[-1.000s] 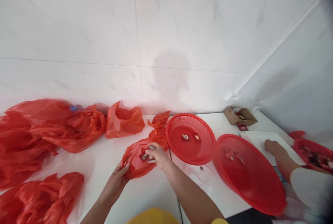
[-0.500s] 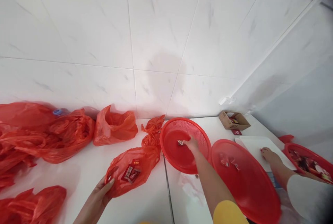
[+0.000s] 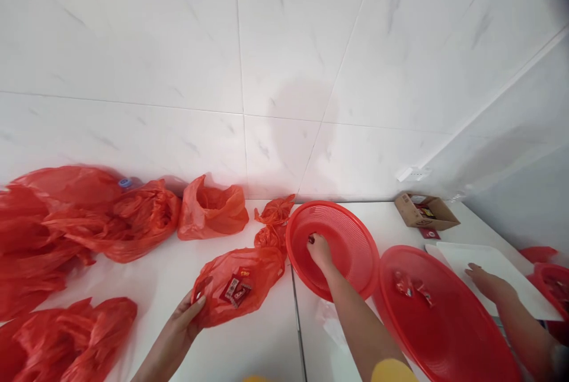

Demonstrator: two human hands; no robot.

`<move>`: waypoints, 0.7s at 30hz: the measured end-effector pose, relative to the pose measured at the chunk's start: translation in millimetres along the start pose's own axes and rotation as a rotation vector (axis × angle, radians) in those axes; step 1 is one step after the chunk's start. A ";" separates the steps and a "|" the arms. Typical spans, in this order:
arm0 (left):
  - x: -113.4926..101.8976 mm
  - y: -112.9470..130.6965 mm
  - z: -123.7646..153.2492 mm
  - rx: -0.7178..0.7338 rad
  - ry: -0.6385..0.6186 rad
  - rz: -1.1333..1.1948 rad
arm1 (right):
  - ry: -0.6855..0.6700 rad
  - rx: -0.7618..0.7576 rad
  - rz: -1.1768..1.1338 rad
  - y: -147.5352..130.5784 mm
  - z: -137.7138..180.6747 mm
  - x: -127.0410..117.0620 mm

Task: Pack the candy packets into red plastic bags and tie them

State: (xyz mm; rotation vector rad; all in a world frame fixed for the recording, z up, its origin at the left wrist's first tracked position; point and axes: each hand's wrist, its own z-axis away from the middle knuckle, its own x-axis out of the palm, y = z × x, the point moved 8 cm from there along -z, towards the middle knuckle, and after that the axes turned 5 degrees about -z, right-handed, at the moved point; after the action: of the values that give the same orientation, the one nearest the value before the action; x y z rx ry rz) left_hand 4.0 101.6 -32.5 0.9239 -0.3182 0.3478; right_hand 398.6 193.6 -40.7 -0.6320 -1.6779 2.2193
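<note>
My left hand (image 3: pixel 189 315) grips the near left edge of a thin red plastic bag (image 3: pixel 264 278). The bag lies with its mouth spread, and several small dark-red wrapped packets (image 3: pixel 237 292) show inside it. Over the round red plastic basket (image 3: pixel 355 246), my right hand (image 3: pixel 322 253) reaches in with its fingers pinched together. A small wrapped packet (image 3: pixel 311 240) pokes out at the fingertips, mostly hidden by them. Apart from that packet, I see only bare basket floor around the hand.
Red bags (image 3: pixel 213 210) line the wall leftward. Two small knotted bags (image 3: pixel 273 211) touch the basket. Rightward are a second red basket (image 3: pixel 444 317) with a few packets, a cardboard box (image 3: pixel 427 211), a white tray (image 3: pixel 498 269) and another person's hand (image 3: pixel 489 284).
My right hand has closed on the small packet in the basket. The view has swung left, so things sit further right. My left hand keeps its hold; the other person's hand still lies over the tray.
</note>
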 end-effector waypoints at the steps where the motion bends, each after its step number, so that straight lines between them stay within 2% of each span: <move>1: 0.2 1.2 1.0 0.014 -0.009 -0.017 | -0.021 -0.038 0.017 -8.8 7.0 7.0; 4: 1.6 3.6 4.0 0.062 -0.051 -0.069 | -0.141 -0.264 0.068 -43.1 47.1 42.4; 7: 2.3 5.0 6.5 0.108 -0.078 -0.109 | -0.351 -0.547 0.125 -73.4 109.4 91.6; 10: 5.2 7.5 11.0 0.142 -0.112 -0.148 | -0.522 -0.611 0.179 -72.0 153.7 128.6; 12: 6.7 10.5 16.5 0.160 -0.128 -0.175 | -0.472 -0.586 0.208 -57.7 161.2 133.6; 14: 6.2 13.2 23.1 0.167 -0.133 -0.199 | -0.302 -0.524 0.228 -35.1 156.7 123.4; 17: 2.3 15.4 32.3 0.165 -0.125 -0.216 | -0.100 -0.318 0.186 11.9 146.8 103.1; 19: 0.2 16.0 36.6 0.165 -0.127 -0.217 | -0.080 -0.112 0.067 44.4 142.3 98.3; 21: -0.3 16.3 38.8 0.162 -0.135 -0.228 | -0.114 0.049 -0.046 63.8 139.1 102.2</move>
State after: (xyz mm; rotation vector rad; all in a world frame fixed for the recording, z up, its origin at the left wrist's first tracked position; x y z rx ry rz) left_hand -7.7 78.9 1.0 1.1340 -0.3075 0.1023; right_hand 242.4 108.5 -87.8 -0.4581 -1.6675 2.2963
